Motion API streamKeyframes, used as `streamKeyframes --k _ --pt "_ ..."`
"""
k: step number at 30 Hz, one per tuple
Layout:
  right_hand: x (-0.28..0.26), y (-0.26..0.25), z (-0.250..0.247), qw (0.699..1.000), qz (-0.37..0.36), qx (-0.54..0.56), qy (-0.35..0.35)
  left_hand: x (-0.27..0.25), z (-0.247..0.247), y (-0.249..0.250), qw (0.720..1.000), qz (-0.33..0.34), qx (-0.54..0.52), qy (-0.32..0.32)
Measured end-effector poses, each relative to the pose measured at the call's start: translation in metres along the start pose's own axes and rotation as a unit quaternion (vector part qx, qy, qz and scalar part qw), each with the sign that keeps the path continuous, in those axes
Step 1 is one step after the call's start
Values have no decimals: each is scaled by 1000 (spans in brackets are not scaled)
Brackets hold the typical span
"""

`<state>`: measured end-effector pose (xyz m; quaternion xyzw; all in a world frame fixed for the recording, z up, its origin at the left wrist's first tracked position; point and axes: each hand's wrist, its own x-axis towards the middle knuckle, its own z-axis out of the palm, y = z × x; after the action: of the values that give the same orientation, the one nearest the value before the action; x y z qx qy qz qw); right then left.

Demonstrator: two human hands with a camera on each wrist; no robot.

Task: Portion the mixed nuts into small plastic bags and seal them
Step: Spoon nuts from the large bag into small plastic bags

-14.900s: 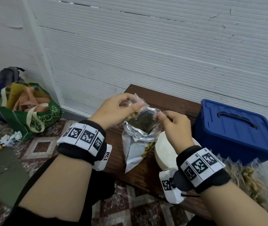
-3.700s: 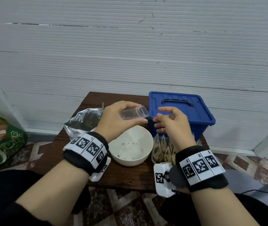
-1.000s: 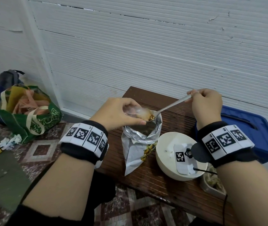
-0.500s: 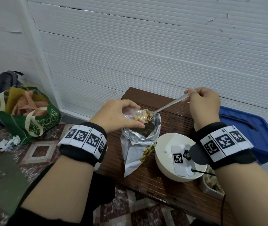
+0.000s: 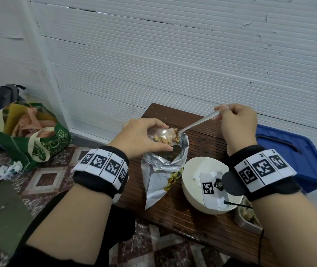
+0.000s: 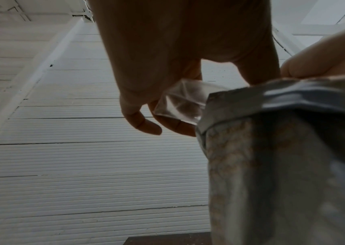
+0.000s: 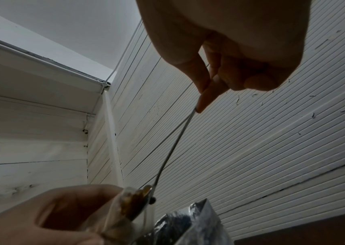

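Left hand [image 5: 140,136] fingers are pinching the small clear plastic bag [image 5: 161,136] over the silver foil pouch [image 5: 163,166]; right hand [image 5: 235,125] fingers are pinching the metal spoon [image 5: 198,122]. Risk: nuts are likely spilling if the soft mouth collapses.

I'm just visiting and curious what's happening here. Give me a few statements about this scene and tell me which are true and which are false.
1. The right hand holds a metal spoon. True.
2. The left hand holds a small clear bag with nuts in it. True.
3. The white bowl is heaped with nuts. False: it looks nearly empty.
4. The foil pouch lies flat and sealed. False: it stands open on the wooden table, below the small bag.
5. A blue bin sits right of the bowl. True.
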<state>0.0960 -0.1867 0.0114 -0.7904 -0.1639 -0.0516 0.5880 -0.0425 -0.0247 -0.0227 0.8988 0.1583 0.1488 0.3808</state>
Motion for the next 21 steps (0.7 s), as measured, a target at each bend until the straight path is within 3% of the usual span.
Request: streamKeyframes --k 4,9,16,21 --pt "-8 -5 6 999 -28 30 -19 1 9 1 1000 9 -13 11" --pt "-17 -12 7 987 -114 95 -58 1 10 5 999 13 -36 36" --pt "-9 -17 -6 969 -159 182 43 -1 -6 -1 995 -3 -65 80" --pt "-2 -13 -12 968 -150 168 111 -3 -15 -4 992 -5 -90 91"
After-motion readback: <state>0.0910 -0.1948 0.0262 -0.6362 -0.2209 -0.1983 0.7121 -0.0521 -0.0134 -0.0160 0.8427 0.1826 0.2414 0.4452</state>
